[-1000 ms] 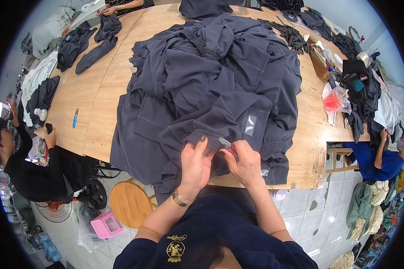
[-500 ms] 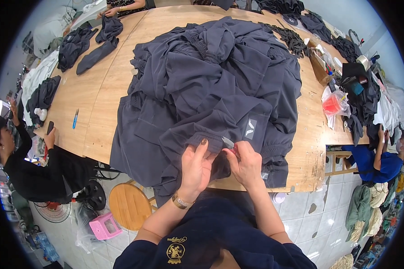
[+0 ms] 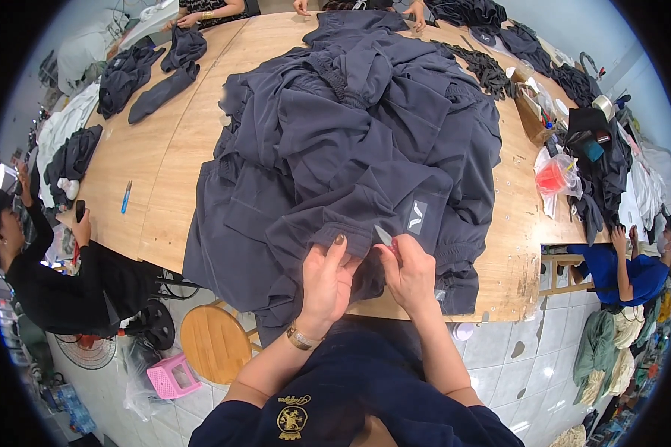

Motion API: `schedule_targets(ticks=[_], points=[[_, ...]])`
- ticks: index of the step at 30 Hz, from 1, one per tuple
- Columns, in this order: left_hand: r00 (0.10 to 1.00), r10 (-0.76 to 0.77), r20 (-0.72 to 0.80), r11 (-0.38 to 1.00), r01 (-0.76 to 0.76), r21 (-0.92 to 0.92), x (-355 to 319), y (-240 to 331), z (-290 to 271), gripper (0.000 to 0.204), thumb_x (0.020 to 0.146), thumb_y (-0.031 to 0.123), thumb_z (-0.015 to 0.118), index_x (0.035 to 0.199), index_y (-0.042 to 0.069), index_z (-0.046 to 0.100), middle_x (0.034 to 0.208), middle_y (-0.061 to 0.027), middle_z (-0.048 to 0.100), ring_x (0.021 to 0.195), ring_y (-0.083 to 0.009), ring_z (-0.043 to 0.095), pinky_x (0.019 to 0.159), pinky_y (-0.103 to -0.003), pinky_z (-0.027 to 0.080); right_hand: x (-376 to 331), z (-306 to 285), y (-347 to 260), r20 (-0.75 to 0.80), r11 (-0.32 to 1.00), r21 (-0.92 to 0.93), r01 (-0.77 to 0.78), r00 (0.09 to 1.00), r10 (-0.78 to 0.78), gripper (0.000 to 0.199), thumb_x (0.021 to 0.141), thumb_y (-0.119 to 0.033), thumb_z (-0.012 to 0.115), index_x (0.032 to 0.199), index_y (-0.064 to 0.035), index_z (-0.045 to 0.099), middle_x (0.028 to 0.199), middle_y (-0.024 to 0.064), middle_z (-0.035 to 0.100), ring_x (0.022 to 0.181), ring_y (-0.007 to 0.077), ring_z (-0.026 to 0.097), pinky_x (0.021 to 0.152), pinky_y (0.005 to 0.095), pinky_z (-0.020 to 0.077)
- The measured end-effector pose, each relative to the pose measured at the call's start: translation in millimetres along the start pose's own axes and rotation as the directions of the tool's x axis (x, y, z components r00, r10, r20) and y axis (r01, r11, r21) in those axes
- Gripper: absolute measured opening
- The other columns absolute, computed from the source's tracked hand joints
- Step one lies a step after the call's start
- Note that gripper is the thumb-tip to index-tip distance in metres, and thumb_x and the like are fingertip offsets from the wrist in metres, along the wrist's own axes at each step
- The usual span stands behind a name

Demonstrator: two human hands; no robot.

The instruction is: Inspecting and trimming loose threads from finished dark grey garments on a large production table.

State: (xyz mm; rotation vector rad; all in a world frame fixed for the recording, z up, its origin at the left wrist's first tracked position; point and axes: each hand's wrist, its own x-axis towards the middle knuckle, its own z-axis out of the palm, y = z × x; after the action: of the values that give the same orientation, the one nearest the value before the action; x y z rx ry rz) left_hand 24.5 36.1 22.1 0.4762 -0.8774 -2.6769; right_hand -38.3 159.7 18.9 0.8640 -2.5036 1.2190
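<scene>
A big heap of dark grey garments covers the middle of a wooden table. At the near edge my left hand pinches the hem of the top garment, thumb on top. Beside it, my right hand holds small thread snips, their metal tip pointing up-left at the cloth. A pale label patch shows on the fabric just above my right hand. A gold bracelet sits on my left wrist.
More dark garments lie at the far left and far right of the table. A blue pen lies near the left edge. A person in black sits left, one in blue right. A round wooden stool stands below.
My hands have stayed at the same hem, shifting slightly; the snips' tip now shows more clearly above my right fingers. The garment pile has barely moved.
</scene>
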Motion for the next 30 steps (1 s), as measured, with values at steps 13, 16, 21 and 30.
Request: schedule_targets(ticks=[13, 16, 21, 30], points=[[0.969, -0.062, 0.239, 0.985, 0.099, -0.143, -0.1, 8.5, -7.4, 0.026, 0.095, 0.013, 0.04, 0.115, 0.0, 0.049, 0.113, -0.0099, 0.056, 0.108, -0.0195, 0.052, 0.095, -0.037, 0.042, 9.5, 23.0, 3.8, -0.177, 0.964, 0.233, 0.127, 0.98, -0.087, 0.035, 0.069, 0.003, 0.067, 0.094, 0.0005, 0.043, 0.093, 0.0137, 0.051, 0.065, 0.02, 0.049, 0.055, 0.0282, 0.0427], [0.968, 0.213, 0.131, 0.757, -0.248, 0.605, -2.7, 9.8, -8.3, 0.022, 0.088, 0.004, 0.048, 0.107, -0.005, 0.055, 0.108, -0.0145, 0.061, 0.094, -0.0244, 0.059, 0.084, -0.028, 0.044, 9.1, 19.4, 5.8, -0.133, 0.929, 0.37, -0.003, 0.989, 0.056, 0.027, 0.074, 0.006, 0.061, 0.092, -0.0007, 0.042, 0.09, 0.0129, 0.055, 0.066, 0.0167, 0.049, 0.057, 0.0253, 0.0416], [0.85, 0.437, 0.295, 0.12, -0.38, 0.917, 0.5, 35.3, -16.2, 0.018, 0.085, 0.011, 0.054, 0.093, -0.004, 0.06, 0.082, -0.0211, 0.062, 0.075, -0.0331, 0.06, 0.069, -0.035, 0.045, 13.3, -11.3, 9.0, 0.414, 0.089, 0.894, -0.439, 0.886, 0.21, 0.025, 0.081, 0.006, 0.052, 0.087, -0.0095, 0.034, 0.083, 0.0055, 0.055, 0.071, 0.0072, 0.049, 0.063, 0.018, 0.0387], [0.984, -0.08, 0.162, 0.986, 0.055, 0.156, 7.9, 32.6, -14.1, 0.024, 0.093, 0.018, 0.051, 0.11, 0.002, 0.053, 0.109, -0.0061, 0.057, 0.1, -0.0166, 0.054, 0.084, -0.032, 0.043, 10.5, 3.5, 2.5, 0.451, -0.106, 0.889, -0.445, 0.814, 0.366, 0.022, 0.086, 0.004, 0.053, 0.085, -0.0113, 0.037, 0.081, 0.0007, 0.05, 0.074, 0.006, 0.049, 0.067, 0.0194, 0.0395]])
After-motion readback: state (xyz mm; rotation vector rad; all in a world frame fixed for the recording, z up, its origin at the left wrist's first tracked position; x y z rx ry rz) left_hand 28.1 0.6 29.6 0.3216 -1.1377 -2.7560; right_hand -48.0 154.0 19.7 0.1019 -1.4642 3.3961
